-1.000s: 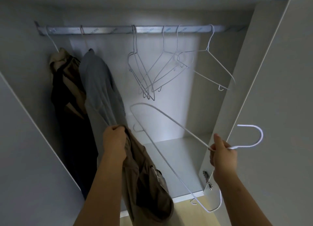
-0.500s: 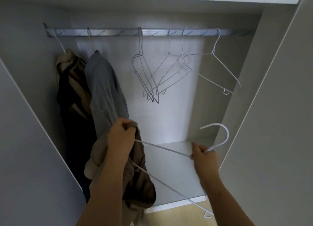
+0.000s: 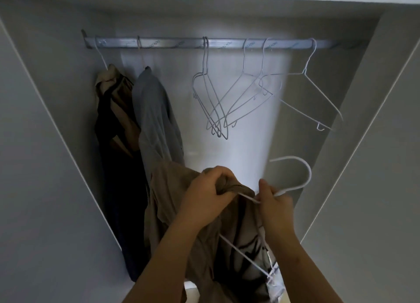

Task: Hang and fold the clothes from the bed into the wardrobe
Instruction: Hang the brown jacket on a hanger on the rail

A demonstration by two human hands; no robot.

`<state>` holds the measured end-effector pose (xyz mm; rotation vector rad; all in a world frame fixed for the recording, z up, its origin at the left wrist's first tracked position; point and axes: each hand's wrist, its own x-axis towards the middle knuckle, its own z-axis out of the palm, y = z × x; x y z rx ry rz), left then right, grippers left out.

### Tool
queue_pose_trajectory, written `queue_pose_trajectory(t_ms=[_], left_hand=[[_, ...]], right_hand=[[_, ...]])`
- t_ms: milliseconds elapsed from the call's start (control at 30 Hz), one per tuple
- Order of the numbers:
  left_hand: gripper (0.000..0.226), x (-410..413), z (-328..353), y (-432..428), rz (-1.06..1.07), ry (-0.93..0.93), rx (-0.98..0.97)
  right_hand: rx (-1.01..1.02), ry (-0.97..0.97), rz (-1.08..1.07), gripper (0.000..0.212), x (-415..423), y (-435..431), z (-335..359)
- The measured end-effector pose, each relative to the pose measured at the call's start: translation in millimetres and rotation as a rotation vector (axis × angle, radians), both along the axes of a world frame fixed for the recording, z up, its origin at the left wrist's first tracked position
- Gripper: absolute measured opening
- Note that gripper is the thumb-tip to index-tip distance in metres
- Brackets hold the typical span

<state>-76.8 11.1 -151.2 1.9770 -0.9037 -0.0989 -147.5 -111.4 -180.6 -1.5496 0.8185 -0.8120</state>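
**Landmark:** wardrobe rail (image 3: 172,44).

1. Tan-and-black garment (image 3: 113,111): hung at the rail's left end.
2. Grey garment (image 3: 156,120): hung on the rail, just right of item 1.
3. Brown garment (image 3: 172,200): the piece in hand, off the rail and well below its middle. The left hand (image 3: 204,193) grips a bunched fold of it, fingers curled tight.
4. Empty hangers (image 3: 218,102): on the rail's middle. There seem to be 4, but the wires overlap and the count is unsure.
5. White hanger (image 3: 302,175): below the rail, right of middle, hook uppermost. The right hand (image 3: 275,200) pinches its neck. 1 wire arm runs into the bunched cloth.
6. Single hanger (image 3: 318,93): near the rail's right end, bare.

**Step, judged:** threading item 5 into item 3.

**Handling advice:**
- Keep the pinch at the neck so the wire cannot twist.
- Loosen the bunch into an open mouth.
- Seat both arms evenly.
- Hook onto the bare rail between items 2 and 4.
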Motion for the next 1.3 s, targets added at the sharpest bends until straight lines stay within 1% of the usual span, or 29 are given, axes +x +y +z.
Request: queue_pose_trajectory(t_ms=[100,133,233,300,367,433,467,500,533,567,600,667,700,767,800,833,867,933,1000,1067,1133,1167,1200,1233,1300], left_hand=[[0.025,-3.6,-1.5,-4.0,0.23,-0.34,0.24],[0.025,-4.1,-1.2,-5.8,0.313,-0.401,0.319],[0.038,-2.3,1.3,-6.4,0.463,-0.424,0.464],[0.044,-0.6,2.9,-5.7,0.476,-0.422,0.502],[0.044,1.7,6.9,-3.8,0.429,-0.398,0.535],[0.042,7.5,11.1,-0.6,0.318,-0.401,0.581],[0.038,11.0,15.0,0.5,0.231,-0.438,0.597],[0.032,13.8,18.7,0.0,0.121,-0.482,0.577],[0.027,14.8,21.4,-2.8,-0.003,-0.493,0.5],[0.023,12.8,22.4,-6.6,-0.113,-0.442,0.39],[0.024,8.6,22.2,-11.0,-0.185,-0.352,0.298],[0.037,3.0,18.6,-16.1,-0.219,-0.207,0.218],[0.044,3.9,15.8,-15.7,-0.188,-0.191,0.233],[0.056,12.2,10.7,-10.9,-0.052,-0.229,0.369],[0.057,16.6,10.2,-8.0,0.028,-0.287,0.461],[0.053,19.3,10.4,-5.3,0.072,-0.333,0.513],[0.047,19.8,10.8,-3.9,0.064,-0.354,0.51],[0.039,17.2,11.7,-2.9,-0.04,-0.367,0.471],[0.033,15.4,13.0,-1.6,-0.09,-0.383,0.423],[0.025,16.5,14.6,-0.5,-0.029,-0.37,0.302],[0.019,16.7,16.9,1.1,0.095,-0.364,0.197],[0.017,17.1,18.3,2.4,0.165,-0.372,0.164],[0.016,18.3,19.7,4.2,0.227,-0.385,0.141],[0.016,20.0,21.8,6.7,0.28,-0.4,0.122],[0.017,24.0,27.5,12.7,0.349,-0.419,0.079]], right_hand=[[-0.071,-0.009,0.037,0.046,-1.0,-2.6,11.8],[-0.075,-0.015,0.045,0.046,-2.1,-3.1,14.2],[-0.079,-0.027,0.024,0.049,-7.4,-7.8,18.3],[-0.06,-0.038,0.002,0.05,-9.9,-11.6,20.9],[-0.028,-0.04,-0.019,0.049,-11.7,-14.2,23.1],[-0.008,-0.031,-0.041,0.051,-14.1,-16.1,24.0],[-0.017,-0.022,-0.04,0.051,-15.4,-16.5,24.9],[-0.045,-0.007,-0.027,0.052,-15.6,-16.5,25.7],[-0.077,0.018,-0.004,0.053,-15.2,-14.9,27.5],[-0.103,0.04,0.024,0.053,-14.0,-12.7,28.6],[-0.115,0.056,0.052,0.053,-13.0,-9.2,30.3],[-0.114,0.061,0.072,0.05,-11.9,-4.8,32.7],[-0.096,0.048,0.058,0.049,-12.2,-5.3,32.3],[-0.044,0.015,0.017,0.05,-14.0,-8.2,31.8],[-0.029,0.007,0.007,0.052,-14.9,-9.0,31.7],[-0.025,0.005,0.008,0.053,-15.2,-9.6,30.7],[-0.022,0.009,0.011,0.053,-15.2,-8.7,31.1],[-0.04,0.003,0.014,0.051,-14.9,-6.7,32.2],[-0.126,-0.01,-0.006,0.045,-14.9,-6.7,35.8],[-0.275,-0.024,-0.043,0.035,-15.2,-6.4,40.6],[-0.424,-0.076,-0.075,0.012,-16.4,-4.5,42.9],[-0.477,-0.09,-0.098,0.014,-16.9,-3.9,41.0],[-0.485,-0.094,-0.107,0.016,-17.1,-4.0,38.0],[-0.441,-0.07,-0.091,0.016,-17.9,-5.6,33.1],[-0.337,0.055,-0.014,0.023,-17.5,-8.4,19.5]])
